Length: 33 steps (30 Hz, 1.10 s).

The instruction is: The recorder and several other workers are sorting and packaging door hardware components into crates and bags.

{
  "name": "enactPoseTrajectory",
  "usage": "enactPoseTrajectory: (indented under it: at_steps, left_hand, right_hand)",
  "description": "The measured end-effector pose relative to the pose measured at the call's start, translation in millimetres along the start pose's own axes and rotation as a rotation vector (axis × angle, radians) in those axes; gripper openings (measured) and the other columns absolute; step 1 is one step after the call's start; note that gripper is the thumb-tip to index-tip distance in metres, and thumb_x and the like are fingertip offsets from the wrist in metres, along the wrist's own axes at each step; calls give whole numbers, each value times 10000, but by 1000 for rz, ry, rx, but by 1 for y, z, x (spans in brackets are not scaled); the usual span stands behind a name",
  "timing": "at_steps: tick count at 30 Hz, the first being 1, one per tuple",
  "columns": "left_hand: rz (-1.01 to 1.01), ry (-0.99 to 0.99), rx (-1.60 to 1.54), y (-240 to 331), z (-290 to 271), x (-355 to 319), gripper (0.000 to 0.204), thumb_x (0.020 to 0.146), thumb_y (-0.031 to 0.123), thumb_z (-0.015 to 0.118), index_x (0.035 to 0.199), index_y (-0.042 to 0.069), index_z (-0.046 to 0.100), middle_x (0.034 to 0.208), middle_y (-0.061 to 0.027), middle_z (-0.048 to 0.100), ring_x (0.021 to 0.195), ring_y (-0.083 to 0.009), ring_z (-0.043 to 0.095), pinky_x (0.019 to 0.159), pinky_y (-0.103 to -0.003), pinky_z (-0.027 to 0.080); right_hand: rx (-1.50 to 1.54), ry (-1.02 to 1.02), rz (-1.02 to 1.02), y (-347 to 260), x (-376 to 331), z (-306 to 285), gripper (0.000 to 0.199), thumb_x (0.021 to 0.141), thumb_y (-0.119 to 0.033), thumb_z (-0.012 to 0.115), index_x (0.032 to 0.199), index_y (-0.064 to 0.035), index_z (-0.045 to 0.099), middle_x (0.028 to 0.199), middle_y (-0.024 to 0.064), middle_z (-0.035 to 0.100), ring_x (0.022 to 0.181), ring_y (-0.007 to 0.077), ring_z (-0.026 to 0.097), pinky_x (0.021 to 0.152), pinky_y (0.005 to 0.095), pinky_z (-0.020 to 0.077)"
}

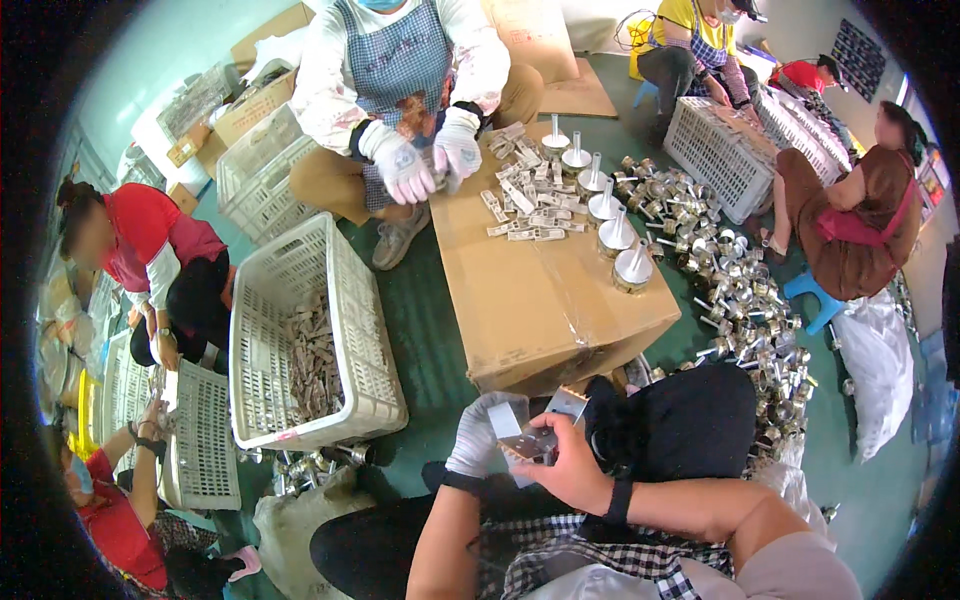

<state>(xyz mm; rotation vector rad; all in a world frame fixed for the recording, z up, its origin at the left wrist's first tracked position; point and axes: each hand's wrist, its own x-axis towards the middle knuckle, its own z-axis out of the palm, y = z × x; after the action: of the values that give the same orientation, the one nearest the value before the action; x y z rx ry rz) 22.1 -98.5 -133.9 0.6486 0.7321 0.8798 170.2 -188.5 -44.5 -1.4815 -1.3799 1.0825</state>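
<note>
In front of my lap I hold a bent, shiny metal piece [516,424] with toothed, brownish edges; its exact kind I cannot make out. My left hand [474,440], in a white glove, is closed on its left side. My bare right hand [574,468] grips it from the right, thumb and fingers on the metal. Just beyond my hands stands a cardboard box [540,310]. On its top lie several flat metal clips [535,195] and a row of round metal cups with upright spouts [632,268].
A white plastic crate [385,385] with flat metal strips [315,360] stands at the left. To the right, a heap of spouted metal parts [745,310] covers the floor. Across the box sits a gloved person in a checked apron [398,65]; other people work around the room.
</note>
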Motion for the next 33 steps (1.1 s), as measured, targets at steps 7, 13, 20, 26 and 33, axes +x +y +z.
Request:
enactPoseTrajectory:
  at_steps: [7,13,20,26,33]
  left_hand:
    - [-38,-14,-98,-11,-13,7,208,783,-7,561,982,-17,621,989,-126,654,883,-213,629,809,-332,514]
    - [-41,-8,-172,-2,2,3,199,771,-11,583,965,-24,625,969,-124,659,896,-205,627,811,-320,509]
    - [-16,55,-100,-10,-5,2,196,803,30,547,962,-40,638,938,-134,660,852,-216,633,785,-321,510]
    - [8,29,70,-6,0,-4,207,798,-11,562,990,-21,637,964,-116,656,856,-196,633,785,-298,515]
    - [85,-32,326,1,5,-7,255,795,-23,568,1045,-8,610,969,-102,652,862,-181,628,798,-296,512]
  right_hand:
    - [64,-43,69,2,-4,4,517,701,-147,771,1089,-29,451,1014,119,530,943,222,543,814,316,452]
    - [162,-28,34,20,-3,9,499,693,-136,771,1067,-36,457,991,111,537,915,209,547,794,315,457]
    - [110,-22,14,10,-6,8,488,672,-109,781,1032,-36,460,982,94,541,884,186,552,767,300,463]
    - [116,-14,22,12,-7,7,494,660,-108,792,1024,-40,465,975,82,544,869,171,554,754,288,469]
    - [92,-13,-19,17,-7,9,520,656,-147,814,1019,-38,458,945,55,534,815,125,533,692,260,464]
